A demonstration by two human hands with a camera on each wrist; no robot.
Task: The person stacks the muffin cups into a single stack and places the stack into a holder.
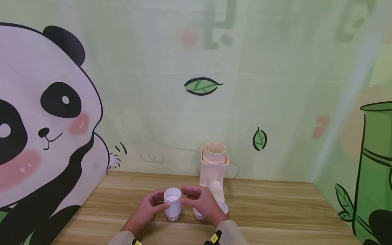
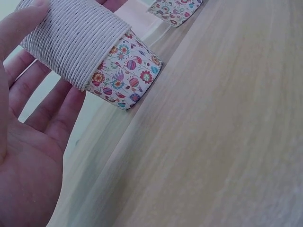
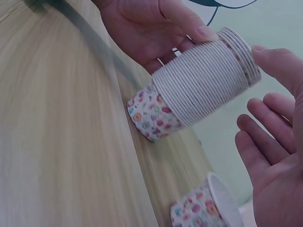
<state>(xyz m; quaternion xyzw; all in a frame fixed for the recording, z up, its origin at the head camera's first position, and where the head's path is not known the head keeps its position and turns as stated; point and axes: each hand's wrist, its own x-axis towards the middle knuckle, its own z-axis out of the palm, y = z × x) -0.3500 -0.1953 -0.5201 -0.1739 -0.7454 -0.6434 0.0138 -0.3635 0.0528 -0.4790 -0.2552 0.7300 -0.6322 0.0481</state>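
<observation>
A tall stack of nested paper cups (image 1: 173,204) stands upright on the table, with white ribbed rims and a floral print at the bottom. My left hand (image 1: 147,207) holds it from the left, thumb at the near side and fingers behind. In the right wrist view, the thumb of my right hand (image 3: 279,142) touches the rims at the top of the stack (image 3: 203,82). The other right fingers are spread apart, off the cups. Several top rims sit slightly separated from those below. Beside my right wrist is a floral paper cup (image 1: 199,214), partly hidden by that hand.
Another white cup (image 1: 224,207) shows to the right of my right hand. Behind the hands stands a pale pink holder (image 1: 211,173) with a round cup-like top, near the wall. The wooden table (image 1: 275,211) meets a printed backdrop (image 1: 147,102) at the back.
</observation>
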